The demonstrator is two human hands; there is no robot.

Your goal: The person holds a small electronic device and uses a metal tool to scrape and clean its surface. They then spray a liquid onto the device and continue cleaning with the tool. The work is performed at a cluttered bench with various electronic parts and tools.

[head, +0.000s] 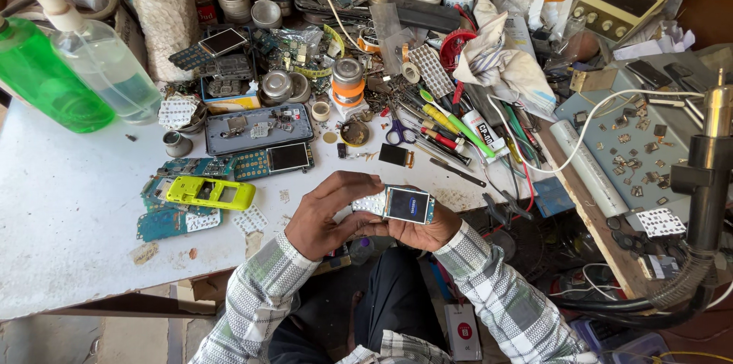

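Both hands together at the near edge of the white workbench (69, 211), just off its front, closed on a bare mobile phone board (398, 204) with its small screen lit and a white keypad sheet at its left end. Left hand (321, 215) curled over that keypad end, fingers on top, thumb underneath. Right hand (427, 230) cupped under the screen end, fingers wrapped up its far side. Board level, screen facing up, held clear of the bench surface.

Just beyond the hands, toward the middle of the bench: a second board with a dark screen (275, 158), a grey phone frame (259, 129) behind it, small scissors (395, 133), a row of screwdrivers and pens (450, 131). Toward the left: a yellow phone housing (210, 191) lying on blue circuit boards. At the far left corner: a green bottle (46, 78) and a clear bottle (107, 66), both tilted. At the right edge: a white tube (588, 168) and a black hose stand (706, 173).
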